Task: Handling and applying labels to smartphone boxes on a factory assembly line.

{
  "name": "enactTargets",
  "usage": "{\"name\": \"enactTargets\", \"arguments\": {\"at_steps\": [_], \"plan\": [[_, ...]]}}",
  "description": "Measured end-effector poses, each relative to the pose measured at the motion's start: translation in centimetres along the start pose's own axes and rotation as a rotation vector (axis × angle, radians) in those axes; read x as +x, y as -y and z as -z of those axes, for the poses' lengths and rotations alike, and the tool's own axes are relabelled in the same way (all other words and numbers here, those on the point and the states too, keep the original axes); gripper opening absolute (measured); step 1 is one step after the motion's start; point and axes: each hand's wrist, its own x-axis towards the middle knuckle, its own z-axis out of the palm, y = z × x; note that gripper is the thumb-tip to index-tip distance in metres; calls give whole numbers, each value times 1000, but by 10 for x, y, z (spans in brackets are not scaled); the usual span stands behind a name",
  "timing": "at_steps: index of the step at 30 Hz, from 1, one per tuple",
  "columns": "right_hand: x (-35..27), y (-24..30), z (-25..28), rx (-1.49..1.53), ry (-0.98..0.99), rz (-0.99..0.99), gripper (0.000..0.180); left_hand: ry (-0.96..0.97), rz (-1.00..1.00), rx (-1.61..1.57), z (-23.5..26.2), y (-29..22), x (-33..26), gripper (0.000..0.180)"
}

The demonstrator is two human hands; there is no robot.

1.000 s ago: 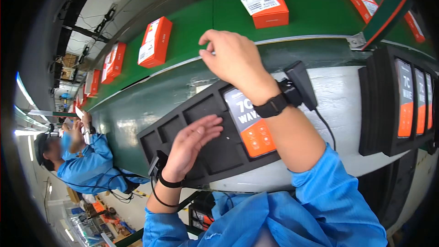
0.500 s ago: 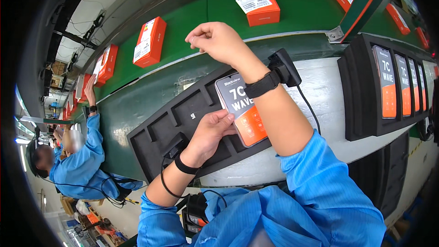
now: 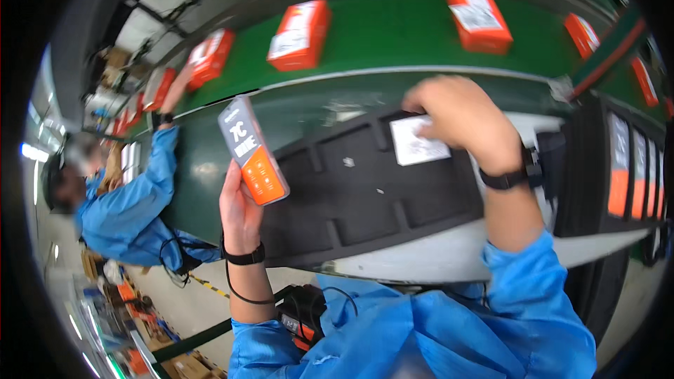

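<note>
My left hand (image 3: 241,207) is closed round the lower end of a smartphone (image 3: 251,151) with a grey and orange printed front. It holds the phone tilted above the left end of a black foam tray (image 3: 365,217). A white printed card (image 3: 414,146) lies at the tray's upper right. My right hand (image 3: 467,123) is over the card's right side, its fingers curled and slightly blurred, and seems to pinch the card.
Orange boxes with white labels (image 3: 300,36) stand along the green conveyor (image 3: 379,28) beyond the bench. At right, a black foam rack (image 3: 583,168) holds several upright phones. A green post (image 3: 611,52) rises nearby. At left a co-worker in blue (image 3: 130,203) reaches to the boxes.
My left hand has lifted the phone out of the tray and moved it left. My right hand has come down to the white card, now uncovered. The whole view has shifted, moving the boxes rightward.
</note>
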Motion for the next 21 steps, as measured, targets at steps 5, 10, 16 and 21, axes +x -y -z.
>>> {"name": "enactTargets", "arguments": {"at_steps": [5,10,16,21], "plan": [[-32,13,-28,-338,-15,-88,75,-191,-86,90,66,-43,60,36],[-35,24,-17,-281,-2,-39,73,-295,-200,327,125,-118,145,32],[-15,33,-19,-192,215,-65,49,-488,-483,583,184,-191,278,29],[4,15,-58,245,168,114,23,-476,-692,1068,205,-251,361,31]]}}
